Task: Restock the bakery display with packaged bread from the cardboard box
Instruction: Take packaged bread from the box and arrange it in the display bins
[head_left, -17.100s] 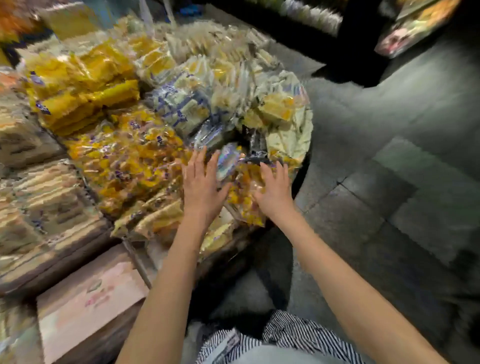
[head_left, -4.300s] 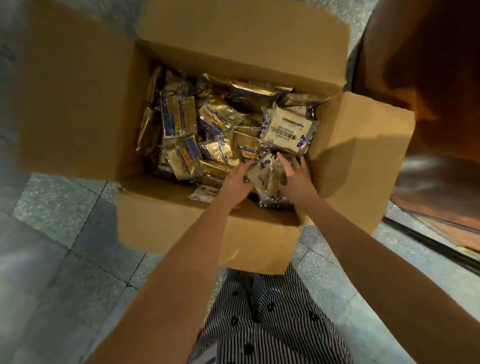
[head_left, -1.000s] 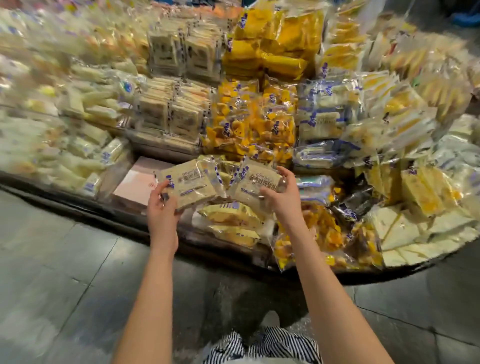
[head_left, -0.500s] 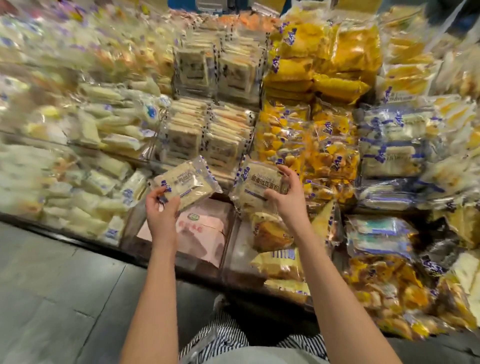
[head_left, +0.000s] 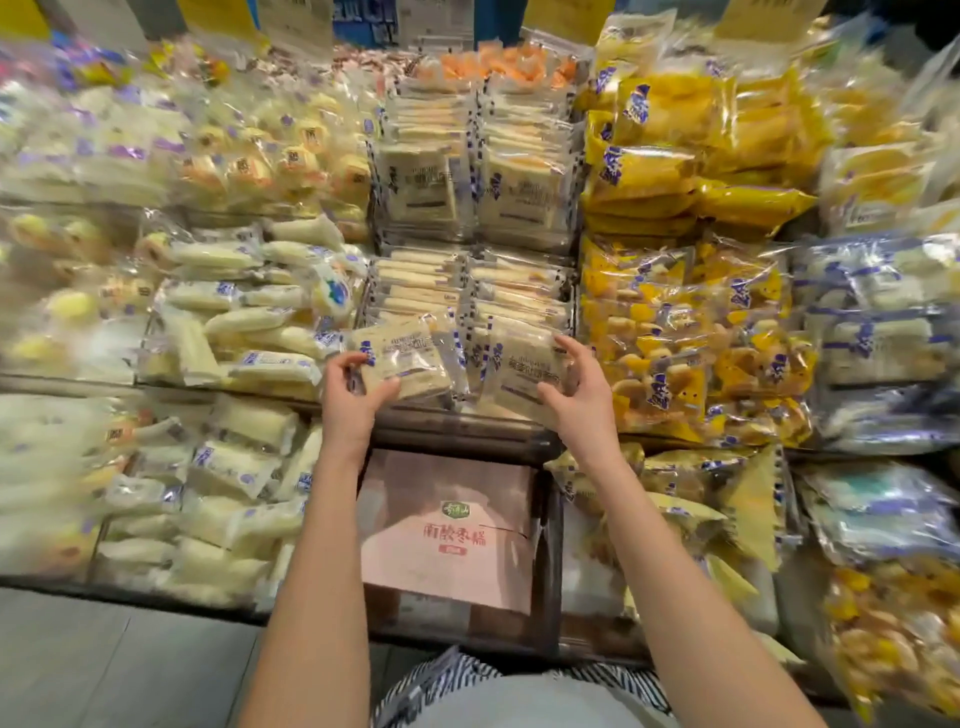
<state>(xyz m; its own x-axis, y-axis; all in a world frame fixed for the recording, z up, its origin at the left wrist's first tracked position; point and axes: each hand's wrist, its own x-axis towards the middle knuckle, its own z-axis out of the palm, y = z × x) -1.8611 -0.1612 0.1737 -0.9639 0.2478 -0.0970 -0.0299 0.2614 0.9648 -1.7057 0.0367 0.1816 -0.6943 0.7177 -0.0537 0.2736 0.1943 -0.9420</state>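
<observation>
Bread pack (head_left: 402, 358) pinched in left grip (head_left: 356, 402), second pack (head_left: 524, 371) in right grip (head_left: 574, 395), at packed bin's (head_left: 467, 434) 6 o'clock edge.

Grey tiled floor (head_left: 104, 670), blue signboard (head_left: 363, 21) behind

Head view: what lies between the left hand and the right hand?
Two bread packets side by side, seen in the head view: the left packet in the left hand, the right packet in the right hand.
</observation>
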